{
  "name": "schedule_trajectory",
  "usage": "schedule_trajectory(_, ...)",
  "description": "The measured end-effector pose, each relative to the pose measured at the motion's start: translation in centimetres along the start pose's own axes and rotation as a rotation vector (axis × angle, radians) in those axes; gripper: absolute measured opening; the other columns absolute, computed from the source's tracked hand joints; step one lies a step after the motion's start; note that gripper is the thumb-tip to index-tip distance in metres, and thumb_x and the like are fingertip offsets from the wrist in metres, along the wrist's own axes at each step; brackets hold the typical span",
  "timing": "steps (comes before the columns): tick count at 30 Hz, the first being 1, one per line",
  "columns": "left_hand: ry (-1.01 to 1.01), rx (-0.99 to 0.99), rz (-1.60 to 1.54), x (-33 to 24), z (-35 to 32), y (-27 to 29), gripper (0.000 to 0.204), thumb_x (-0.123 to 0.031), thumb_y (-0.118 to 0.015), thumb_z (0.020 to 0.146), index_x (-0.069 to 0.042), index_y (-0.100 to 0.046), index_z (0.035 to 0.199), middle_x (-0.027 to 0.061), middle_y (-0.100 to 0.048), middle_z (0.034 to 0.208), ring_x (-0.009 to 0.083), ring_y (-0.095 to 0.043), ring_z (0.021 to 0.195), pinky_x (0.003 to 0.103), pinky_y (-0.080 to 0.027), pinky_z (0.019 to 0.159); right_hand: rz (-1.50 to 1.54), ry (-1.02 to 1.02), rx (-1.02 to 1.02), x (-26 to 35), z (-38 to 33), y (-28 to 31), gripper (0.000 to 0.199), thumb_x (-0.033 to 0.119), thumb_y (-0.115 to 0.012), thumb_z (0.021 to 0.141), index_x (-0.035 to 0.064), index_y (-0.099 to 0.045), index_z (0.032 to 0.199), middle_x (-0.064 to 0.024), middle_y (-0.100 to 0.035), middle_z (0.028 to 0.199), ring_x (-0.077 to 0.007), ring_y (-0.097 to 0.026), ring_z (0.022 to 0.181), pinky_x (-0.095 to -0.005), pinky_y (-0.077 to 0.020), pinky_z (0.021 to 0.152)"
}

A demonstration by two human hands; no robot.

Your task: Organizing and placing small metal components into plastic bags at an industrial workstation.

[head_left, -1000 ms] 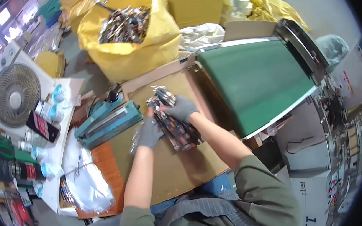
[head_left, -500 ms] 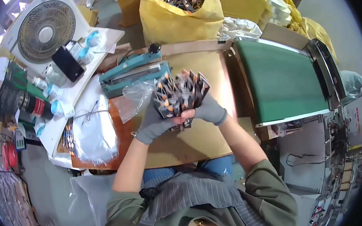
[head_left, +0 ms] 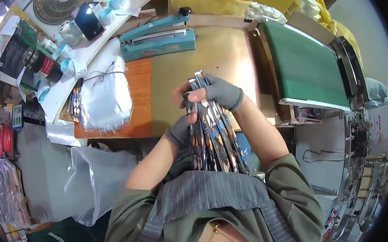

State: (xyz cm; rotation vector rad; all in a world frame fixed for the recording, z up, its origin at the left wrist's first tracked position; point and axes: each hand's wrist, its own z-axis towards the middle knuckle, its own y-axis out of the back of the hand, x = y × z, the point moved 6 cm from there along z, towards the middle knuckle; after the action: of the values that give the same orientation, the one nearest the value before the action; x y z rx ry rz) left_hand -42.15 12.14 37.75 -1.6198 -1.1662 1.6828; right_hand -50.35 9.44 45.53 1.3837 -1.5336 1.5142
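Observation:
A bundle of long, slim dark packets (head_left: 215, 135) with orange, white and blue marks hangs between my hands, reaching down toward my apron. My right hand (head_left: 221, 92), in a grey fingerless glove, grips its upper end with the thumb across the front. A couple of packets stick up above that hand. Lower down, my left hand (head_left: 180, 129), gloved alike, closes on the left side of the bundle; its fingers are partly hidden behind the packets. The bundle is over the near edge of the worktable (head_left: 172, 90).
A teal hand-lever sealer (head_left: 158, 44) stands at the table's back. Left of the board lie tied clear plastic bags (head_left: 105, 99) and more slim packets (head_left: 74, 102). A green conveyor belt (head_left: 307, 63) is at right, yellow sacks (head_left: 210, 0) behind, and a bottle-laden white shelf (head_left: 89, 54) at left.
The packet bundle has come down toward my body, and its long sides now show instead of its ends. My right hand has moved up along it. The loose clear bag beside the sealer is no longer visible.

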Motion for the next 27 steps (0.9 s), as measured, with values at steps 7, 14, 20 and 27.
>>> schedule_trajectory(7,-0.583,-0.55,0.485,-14.5,-3.5,3.8,0.036,-0.026,-0.052,0.093,-0.003,-0.053,0.121,0.0047,-0.061,0.094,0.0131,-0.059,0.076,0.03,-0.05,0.072,0.254,0.16,0.068,-2.3,-0.2,-1.2,0.08,0.016,-0.066,0.068,0.0011,-0.031,0.139,-0.0114,-0.06,0.078,-0.0234,-0.062,0.081,-0.0333,-0.0508,0.073)
schedule_trajectory(14,-0.845,-0.145,1.807,-8.9,-4.5,-11.4,0.028,-0.023,-0.053,0.09,-0.004,-0.06,0.109,0.0048,-0.061,0.077,0.0137,-0.058,0.066,0.025,-0.047,0.061,0.235,0.422,0.023,-4.3,0.7,1.5,0.068,0.042,-0.059,0.085,0.0042,-0.035,0.136,-0.0119,-0.056,0.114,-0.0207,-0.059,0.1,-0.0323,-0.0492,0.087)
schedule_trajectory(20,-0.809,-0.494,1.516,-1.3,-8.5,-1.5,0.029,-0.027,-0.057,0.088,-0.004,-0.051,0.07,0.0101,-0.052,0.063,0.018,-0.056,0.059,0.032,-0.042,0.053,0.439,0.005,-0.328,-12.5,-7.3,-1.4,0.076,0.063,-0.04,0.087,0.0,-0.042,0.13,-0.0177,-0.056,0.119,-0.0276,-0.059,0.103,-0.0397,-0.0497,0.087)
schedule_trajectory(27,-0.453,-0.383,1.466,-0.2,-5.5,-3.3,0.024,-0.026,-0.063,0.082,-0.007,-0.054,0.072,0.0138,-0.055,0.067,0.0306,-0.057,0.061,0.039,-0.044,0.055,-0.755,-0.143,-0.671,-14.8,-10.0,5.3,0.034,0.032,-0.059,0.085,0.001,-0.062,0.096,-0.0149,-0.066,0.081,-0.0215,-0.064,0.075,-0.0347,-0.0489,0.068)
